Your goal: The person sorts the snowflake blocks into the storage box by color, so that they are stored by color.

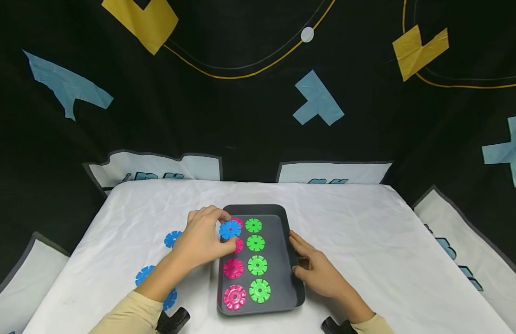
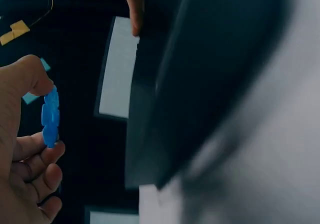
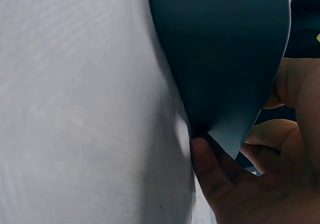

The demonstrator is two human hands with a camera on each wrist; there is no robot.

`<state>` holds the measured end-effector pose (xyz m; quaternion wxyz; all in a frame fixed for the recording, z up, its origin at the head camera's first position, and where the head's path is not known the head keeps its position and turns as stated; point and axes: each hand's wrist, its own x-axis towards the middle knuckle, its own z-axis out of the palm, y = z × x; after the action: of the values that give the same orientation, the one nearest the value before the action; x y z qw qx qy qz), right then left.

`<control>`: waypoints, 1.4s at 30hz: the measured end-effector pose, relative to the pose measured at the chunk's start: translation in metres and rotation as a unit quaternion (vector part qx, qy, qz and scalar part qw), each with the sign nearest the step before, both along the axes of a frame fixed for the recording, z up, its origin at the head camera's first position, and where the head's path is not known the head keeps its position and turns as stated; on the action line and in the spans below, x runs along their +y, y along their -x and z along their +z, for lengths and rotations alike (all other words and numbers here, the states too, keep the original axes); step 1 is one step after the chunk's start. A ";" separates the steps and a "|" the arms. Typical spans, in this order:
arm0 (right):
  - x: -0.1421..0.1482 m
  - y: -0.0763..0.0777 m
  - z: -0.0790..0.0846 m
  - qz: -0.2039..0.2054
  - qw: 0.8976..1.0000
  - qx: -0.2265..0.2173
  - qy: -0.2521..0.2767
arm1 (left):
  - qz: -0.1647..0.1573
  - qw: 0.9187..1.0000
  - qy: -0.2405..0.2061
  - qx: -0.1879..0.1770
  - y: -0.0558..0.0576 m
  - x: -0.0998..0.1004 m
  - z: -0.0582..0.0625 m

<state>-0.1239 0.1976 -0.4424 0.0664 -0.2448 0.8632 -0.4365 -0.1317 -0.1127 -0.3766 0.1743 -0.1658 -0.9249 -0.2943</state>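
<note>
My left hand (image 1: 205, 236) pinches a blue notched plastic disc (image 1: 230, 229) between thumb and fingers, over the upper left of the dark grey baking tray (image 1: 283, 292). In the left wrist view the blue disc (image 2: 51, 116) is seen edge-on. Pink discs (image 1: 234, 297) form the tray's left column, the upper ones partly hidden by the hand and the blue disc. Beside them runs a column of green discs (image 1: 259, 291). At the tray's right side my right hand (image 1: 318, 271) holds the rim; the right wrist view shows its fingers against the tray wall (image 3: 220, 74).
On the white cloth left of the tray lie more blue discs (image 1: 169, 299), partly covered by the left forearm. A black curtain (image 1: 249, 130) with blue and yellow tape pieces hangs behind the table. Black wrist-camera mounts (image 1: 174, 320) sit under both forearms.
</note>
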 end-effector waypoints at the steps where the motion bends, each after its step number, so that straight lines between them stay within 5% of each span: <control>1: 0.000 0.000 -0.001 0.000 1.000 0.000 -0.001 | -0.004 1.000 0.005 -0.005 0.004 0.005 0.002; 9: 0.002 0.002 -0.004 0.007 1.000 0.001 0.014 | -0.045 0.996 0.065 -0.039 0.041 0.048 0.006; 21: 0.007 0.005 0.001 0.016 1.000 0.002 0.005 | -0.069 0.972 0.211 -0.078 0.093 0.101 -0.018; 30: 0.003 0.004 0.000 0.017 1.000 -0.005 0.010 | -0.047 0.957 0.274 -0.084 0.107 0.118 -0.037; 42: 0.006 0.005 0.001 0.017 1.000 -0.005 0.014 | -0.049 0.957 0.277 -0.062 0.110 0.118 -0.048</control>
<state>-0.1286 0.2036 -0.4416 0.0743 -0.2581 0.8523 -0.4488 -0.2420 0.0057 -0.4245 0.0494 -0.2344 -0.9699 -0.0440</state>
